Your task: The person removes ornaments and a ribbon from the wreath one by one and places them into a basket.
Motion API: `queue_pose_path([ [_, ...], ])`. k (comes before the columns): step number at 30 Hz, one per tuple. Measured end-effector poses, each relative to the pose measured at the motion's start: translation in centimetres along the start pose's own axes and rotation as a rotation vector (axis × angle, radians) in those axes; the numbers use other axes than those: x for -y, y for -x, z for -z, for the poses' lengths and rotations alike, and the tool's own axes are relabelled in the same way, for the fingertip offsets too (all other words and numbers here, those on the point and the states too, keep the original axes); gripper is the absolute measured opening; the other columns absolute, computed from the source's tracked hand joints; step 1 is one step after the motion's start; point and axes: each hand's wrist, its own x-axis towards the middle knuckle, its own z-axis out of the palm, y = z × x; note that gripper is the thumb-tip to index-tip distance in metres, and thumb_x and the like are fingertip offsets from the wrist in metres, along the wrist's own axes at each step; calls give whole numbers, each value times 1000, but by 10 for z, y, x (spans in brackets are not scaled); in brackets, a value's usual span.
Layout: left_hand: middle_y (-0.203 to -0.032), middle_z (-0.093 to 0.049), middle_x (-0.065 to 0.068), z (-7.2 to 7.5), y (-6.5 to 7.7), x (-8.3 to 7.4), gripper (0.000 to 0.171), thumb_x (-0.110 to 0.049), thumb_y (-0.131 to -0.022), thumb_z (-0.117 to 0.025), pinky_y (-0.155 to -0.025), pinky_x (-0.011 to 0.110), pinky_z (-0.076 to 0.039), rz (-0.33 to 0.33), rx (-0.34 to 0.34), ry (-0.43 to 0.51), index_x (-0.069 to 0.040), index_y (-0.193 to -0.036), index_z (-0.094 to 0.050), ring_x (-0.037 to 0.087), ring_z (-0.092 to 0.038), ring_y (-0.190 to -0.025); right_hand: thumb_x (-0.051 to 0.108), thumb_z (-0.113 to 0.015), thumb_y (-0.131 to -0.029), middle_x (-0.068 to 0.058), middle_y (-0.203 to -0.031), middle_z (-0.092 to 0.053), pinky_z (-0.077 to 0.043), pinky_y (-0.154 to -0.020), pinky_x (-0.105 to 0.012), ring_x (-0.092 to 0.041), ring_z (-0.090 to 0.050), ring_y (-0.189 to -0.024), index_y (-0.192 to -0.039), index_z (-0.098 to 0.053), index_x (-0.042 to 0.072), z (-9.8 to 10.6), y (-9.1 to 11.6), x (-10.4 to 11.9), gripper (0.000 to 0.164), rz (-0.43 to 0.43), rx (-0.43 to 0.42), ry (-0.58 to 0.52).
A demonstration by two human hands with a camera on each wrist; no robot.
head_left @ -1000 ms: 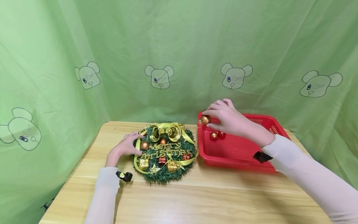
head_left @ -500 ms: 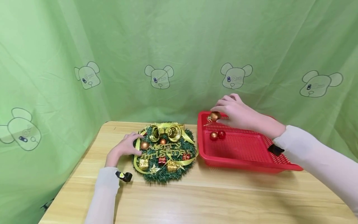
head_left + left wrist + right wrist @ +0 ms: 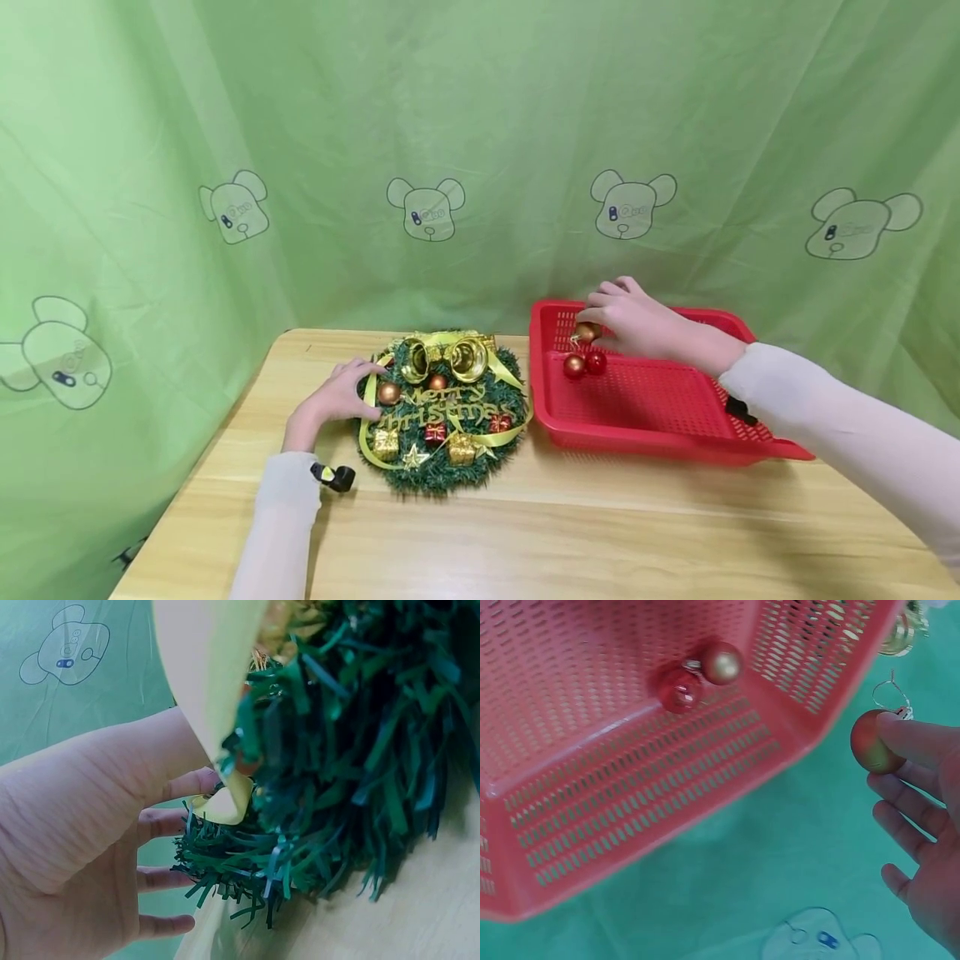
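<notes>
While the right hand (image 3: 636,323) holds the copper bauble (image 3: 588,333) over the far left corner of the red basket (image 3: 645,400), the left hand (image 3: 337,396) lies loose at the left edge of the wreath (image 3: 442,477), fingers spread and closed round nothing; whether it presses on the tinsel I can't tell. The right-hand grip looks light to me: thumb on one side, a finger on the other, parted only by the ball's width, the lower fingers standing off it. From the right wrist the bauble shows past the rim against the green curtain (image 3: 795,847), its metal cap (image 3: 905,713) and wire loop uppermost in that view, so I take it to be above the basket floor; whether it is fully inside the rim I couldn't say. Down in that corner sit a red bauble (image 3: 596,362) and a second coppery one (image 3: 574,367), close together. To my mind the careful way is a snug pinch without squeezing, since a smooth ball could slip, and, if it is to be set down there, lowering it clear of the wall before loosening. A drop from height might send it knocking into the pair. I'd also mind the loop, which could snag in the basket's slots.
</notes>
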Motion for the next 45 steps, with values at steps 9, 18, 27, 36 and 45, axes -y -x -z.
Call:
queue_pose_path([
  [9,-153,-18,19,-1,0,0,83,-23,-62,-79,-102,69,-26,-9,2,-13,-18,-137,-45,41,-17,-137,16,-81,-68,-2,-95,-66,-35,-85,-50,-23,-50,-91,-99,-71,10,-26,3,-6,33,-14,51,-36],
  [18,-154,-16,18,3,-8,-5,82,-24,-62,-79,-103,70,-23,-16,0,-8,-20,-137,-45,40,-14,-139,17,-81,-70,-1,-93,-65,-37,-82,-46,-22,-49,-92,-97,-71,11,-52,2,-13,30,-17,74,-35],
  [27,-152,-23,16,8,-16,-6,83,-25,-61,-80,-102,65,-31,-21,42,-33,-19,-137,-45,38,-23,-133,22,-81,-70,-2,-93,-66,-40,-81,-44,-24,-52,-93,-98,-71,11,-73,-1,-13,32,-19,93,-52],
  [36,-148,-28,15,19,-19,-12,80,-18,-63,-80,-100,64,-34,7,133,-84,-17,-135,-46,40,-25,-131,21,-81,-69,-3,-93,-67,-43,-76,-44,-24,-53,-93,-99,-71,11,-87,-6,-15,33,6,88,-90],
  [45,-148,-26,17,14,-11,-9,83,-20,-61,-80,-98,67,-33,-1,119,-49,-16,-136,-45,42,-24,-131,21,-81,-70,-2,-96,-70,-47,-79,-43,-22,-54,-91,-99,-72,11,-95,-7,-11,33,23,146,-121],
])
